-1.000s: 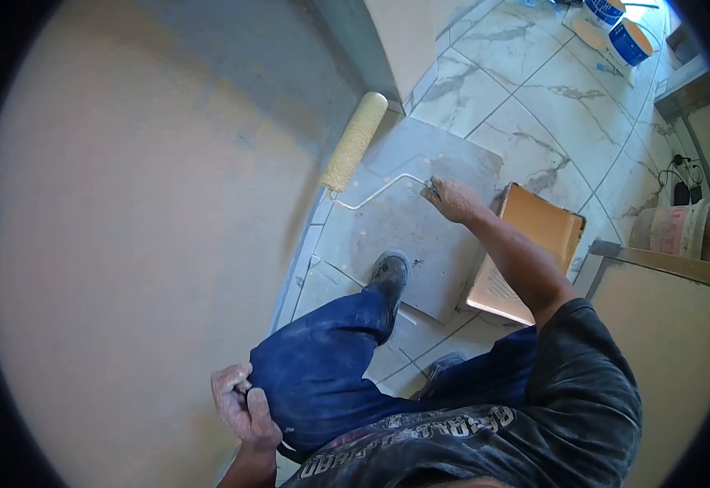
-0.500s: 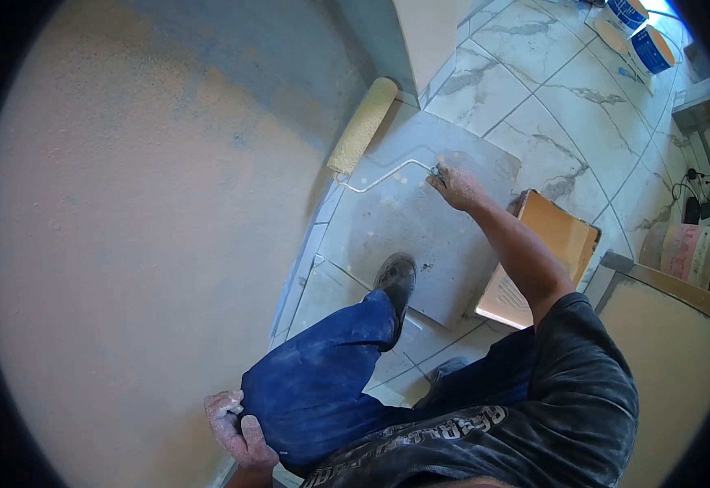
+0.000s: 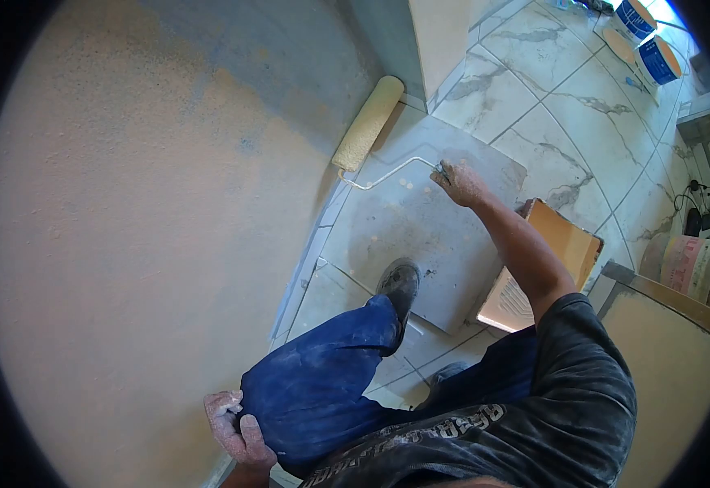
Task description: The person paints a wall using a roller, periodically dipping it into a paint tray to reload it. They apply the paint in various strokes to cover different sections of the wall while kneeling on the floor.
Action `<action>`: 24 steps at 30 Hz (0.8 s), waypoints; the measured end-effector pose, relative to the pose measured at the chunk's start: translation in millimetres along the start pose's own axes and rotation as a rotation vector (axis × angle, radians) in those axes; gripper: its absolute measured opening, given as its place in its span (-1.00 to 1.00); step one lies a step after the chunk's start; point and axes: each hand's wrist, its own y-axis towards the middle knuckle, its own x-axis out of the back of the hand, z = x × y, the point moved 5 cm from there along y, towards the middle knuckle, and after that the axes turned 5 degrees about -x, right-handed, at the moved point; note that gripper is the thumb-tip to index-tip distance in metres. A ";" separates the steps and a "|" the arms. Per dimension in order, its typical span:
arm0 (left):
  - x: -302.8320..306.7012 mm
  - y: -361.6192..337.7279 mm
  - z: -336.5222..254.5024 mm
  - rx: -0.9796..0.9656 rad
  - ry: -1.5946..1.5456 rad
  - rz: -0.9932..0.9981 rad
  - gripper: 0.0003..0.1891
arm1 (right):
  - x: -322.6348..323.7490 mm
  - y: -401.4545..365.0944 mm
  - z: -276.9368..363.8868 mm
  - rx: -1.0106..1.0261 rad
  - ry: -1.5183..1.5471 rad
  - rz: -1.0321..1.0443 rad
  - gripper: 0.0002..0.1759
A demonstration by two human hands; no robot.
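My right hand is closed round the handle end of a paint roller, whose bent wire frame reaches toward the wall. The long cream roller sleeve lies at the foot of the wall, near the corner. Dust or paint coats the hand. At the lower left, my left hand rests beside my bent knee in blue trousers. Its fingers are loosely curled, the thumb is apart from them, and nothing shows in its grasp. Under my right forearm stands a paint tray with peach paint.
A grey board covers part of the marbled tile floor, and my shoe is on it. Blue-and-white buckets stand at the upper right. A stained bucket and a pale panel are at the right.
The roller sleeve and my right hand have shifted very slightly right in view, along with the floor and buckets. My left hand has stayed beside the knee.
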 end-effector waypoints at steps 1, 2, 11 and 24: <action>-0.5 0.6 0.2 -0.004 -0.013 -0.005 -0.67 | 1.3 0.5 1.3 0.009 -0.006 -0.004 -0.50; -0.9 1.6 0.4 -0.007 -0.026 -0.010 -0.67 | 3.1 1.2 1.8 0.009 -0.009 -0.006 -0.50; -1.0 5.7 2.5 -0.030 -0.013 0.001 -0.67 | 26.1 -8.6 23.5 0.057 0.064 -0.039 -0.50; -3.4 8.3 3.2 -0.081 -0.029 -0.015 -0.67 | 52.1 -15.3 48.2 0.110 0.054 -0.071 -0.49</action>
